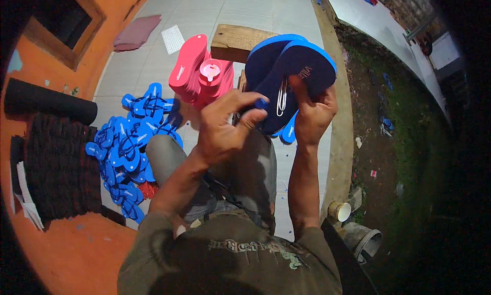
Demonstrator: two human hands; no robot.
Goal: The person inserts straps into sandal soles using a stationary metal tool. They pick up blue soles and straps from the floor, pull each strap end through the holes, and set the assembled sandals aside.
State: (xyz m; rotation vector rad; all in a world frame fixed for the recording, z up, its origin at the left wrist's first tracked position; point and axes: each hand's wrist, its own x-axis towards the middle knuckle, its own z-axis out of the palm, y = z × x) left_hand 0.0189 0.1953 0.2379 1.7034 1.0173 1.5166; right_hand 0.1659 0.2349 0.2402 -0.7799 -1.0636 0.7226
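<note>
In front of me my right hand (315, 108) grips dark navy flip-flop soles (312, 62) with bright blue edges, one overlapping the other. A silver bent-wire piece, shaped like a large paper clip (282, 98), lies against the top sole beside the right hand's fingers. My left hand (227, 123) is closed in a pinch on a small blue piece (261, 103), close to the soles' left edge. The exact kind of that piece is too small to tell. Partly hidden below the soles is a bright blue sole (289, 131).
A wooden block (238, 40) stands beyond the soles. Stacked pink soles (188, 72) carry a pink round container (210, 70). Left lies a pile of blue flip-flops (125, 141); a black roll (51, 103) rests by the orange wall. Right, a ledge (340, 141) borders soil and grass.
</note>
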